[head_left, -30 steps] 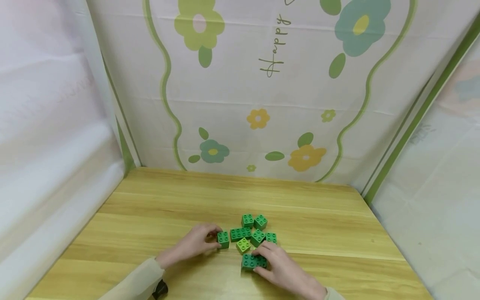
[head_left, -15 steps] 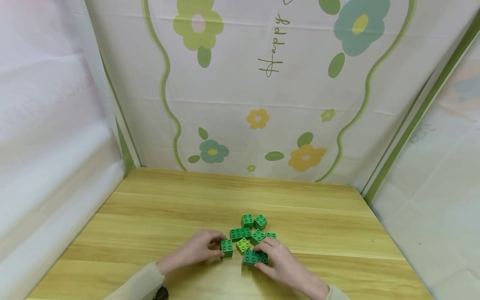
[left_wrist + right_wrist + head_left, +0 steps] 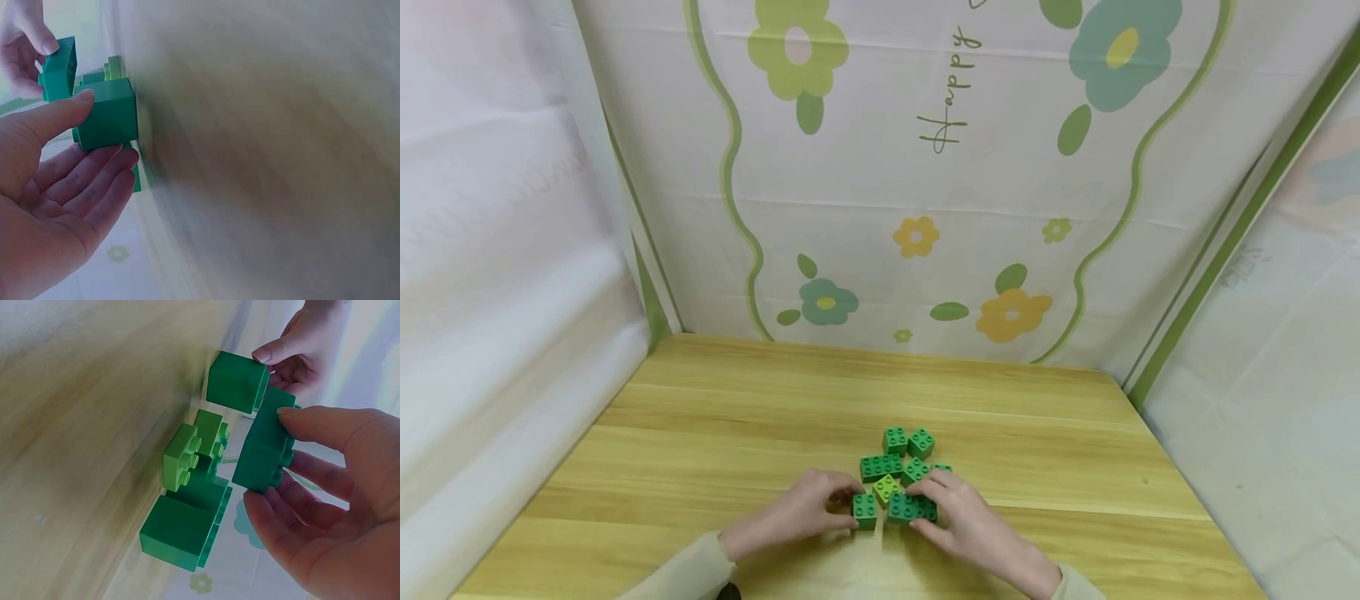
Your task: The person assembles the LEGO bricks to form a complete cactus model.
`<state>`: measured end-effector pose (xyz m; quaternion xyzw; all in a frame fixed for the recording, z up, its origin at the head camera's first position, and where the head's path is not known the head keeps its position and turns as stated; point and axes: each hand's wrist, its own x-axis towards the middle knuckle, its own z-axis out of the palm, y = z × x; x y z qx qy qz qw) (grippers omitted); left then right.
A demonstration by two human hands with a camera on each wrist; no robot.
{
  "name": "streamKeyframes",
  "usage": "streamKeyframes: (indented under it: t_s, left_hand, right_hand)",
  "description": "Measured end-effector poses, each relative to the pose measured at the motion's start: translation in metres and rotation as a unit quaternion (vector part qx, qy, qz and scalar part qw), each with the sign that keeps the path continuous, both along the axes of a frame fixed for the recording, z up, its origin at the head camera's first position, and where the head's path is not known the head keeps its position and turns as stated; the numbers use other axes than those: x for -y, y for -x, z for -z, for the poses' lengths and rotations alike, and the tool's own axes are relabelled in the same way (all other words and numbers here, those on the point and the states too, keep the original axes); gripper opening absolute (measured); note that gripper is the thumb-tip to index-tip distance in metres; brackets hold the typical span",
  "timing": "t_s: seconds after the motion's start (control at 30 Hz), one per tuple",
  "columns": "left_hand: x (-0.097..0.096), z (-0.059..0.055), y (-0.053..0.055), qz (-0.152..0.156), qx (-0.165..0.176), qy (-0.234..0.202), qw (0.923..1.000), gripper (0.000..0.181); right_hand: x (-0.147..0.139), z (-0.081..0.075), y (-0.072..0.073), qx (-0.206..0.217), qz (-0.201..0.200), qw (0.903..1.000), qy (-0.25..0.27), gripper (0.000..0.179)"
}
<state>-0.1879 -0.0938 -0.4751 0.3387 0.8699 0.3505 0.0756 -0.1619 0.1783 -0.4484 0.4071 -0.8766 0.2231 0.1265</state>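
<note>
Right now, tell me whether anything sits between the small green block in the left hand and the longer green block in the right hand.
Nothing visible does. The left hand pinches the small green block, the right hand grips the longer green block, and only a narrow bare strip of table separates them. The light green block lies just behind that gap.

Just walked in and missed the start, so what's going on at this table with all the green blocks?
A person is working with toy building bricks on a wooden table. The left hand pinches a small dark green brick, and the right hand grips a longer dark green brick. The two bricks sit close together, near the table surface, not joined. Just behind them lie a light green brick and a small cluster of loose dark green bricks.
</note>
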Motion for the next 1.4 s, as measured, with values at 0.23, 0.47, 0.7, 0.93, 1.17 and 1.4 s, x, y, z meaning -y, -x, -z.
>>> streamKeyframes:
  t_s: [0.23, 0.47, 0.7, 0.93, 1.17, 1.4]
  left_hand:
    - [-0.004, 0.001, -0.003, 0.009, 0.002, -0.005, 0.9999, 0.037]
    - [-0.007, -0.001, -0.005, 0.022, 0.009, -0.012, 0.9996, 0.038]
    - [-0.01, -0.002, -0.006, 0.033, 0.024, -0.021, 0.9989, 0.038]
    - [-0.01, -0.001, -0.006, 0.039, 0.029, -0.025, 0.9985, 0.037]
    - [-0.01, 0.001, -0.006, 0.045, 0.018, -0.026, 0.9985, 0.035]
    - [-0.009, 0.003, -0.005, 0.038, 0.023, -0.019, 0.9988, 0.033]
  right_hand:
    - [0.001, -0.001, 0.001, -0.012, -0.01, 0.9999, 0.001, 0.035]
    - [0.005, -0.004, 0.002, -0.014, -0.009, 0.9998, -0.012, 0.035]
    - [0.009, -0.007, 0.003, -0.002, -0.02, 0.9997, -0.014, 0.033]
    - [0.013, -0.006, 0.004, 0.004, -0.03, 0.9994, -0.015, 0.032]
    - [0.016, -0.004, 0.004, 0.001, -0.039, 0.9989, -0.023, 0.032]
    - [0.019, -0.004, 0.004, -0.012, -0.041, 0.9988, -0.026, 0.034]
